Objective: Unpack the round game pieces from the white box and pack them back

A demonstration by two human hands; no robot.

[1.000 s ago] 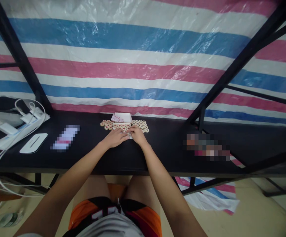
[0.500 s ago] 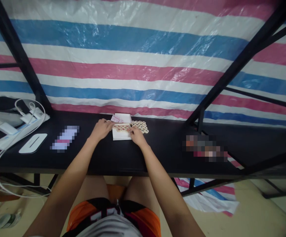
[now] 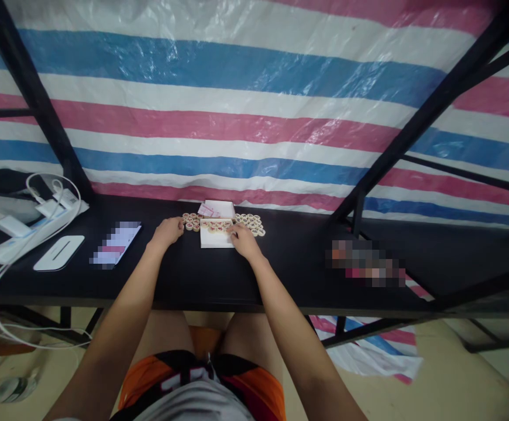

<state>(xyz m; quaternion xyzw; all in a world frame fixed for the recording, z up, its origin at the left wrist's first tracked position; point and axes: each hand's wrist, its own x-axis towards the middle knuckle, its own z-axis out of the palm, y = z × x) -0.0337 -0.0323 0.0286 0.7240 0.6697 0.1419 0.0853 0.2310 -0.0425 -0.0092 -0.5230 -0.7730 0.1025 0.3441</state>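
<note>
A small white box point(image 3: 213, 241) lies open on the black table, with xiangqi pieces point(image 3: 217, 225) with red markings along its far part. My left hand point(image 3: 169, 231) rests just left of the box, fingers curled against the edge of a cluster of loose red-marked pieces point(image 3: 192, 221). What its fingertips hold, if anything, is hidden. At the box's right edge, my right hand point(image 3: 244, 241) is closed, with thumb and forefinger gripping the rim. Beyond that hand lies a second cluster of round pieces point(image 3: 252, 223).
Behind the box sit a white lid point(image 3: 223, 208) and a pinkish paper point(image 3: 207, 210). To the left are a blurred phone-like object point(image 3: 116, 245), a white flat device point(image 3: 59, 253) and a power strip with cables point(image 3: 39, 228). A blurred item point(image 3: 366, 263) lies right. Black frame posts point(image 3: 355, 202) flank the table.
My left hand has moved left, away from the box's upper left corner, uncovering the left cluster of pieces. My right hand has stayed at the box's right edge.
</note>
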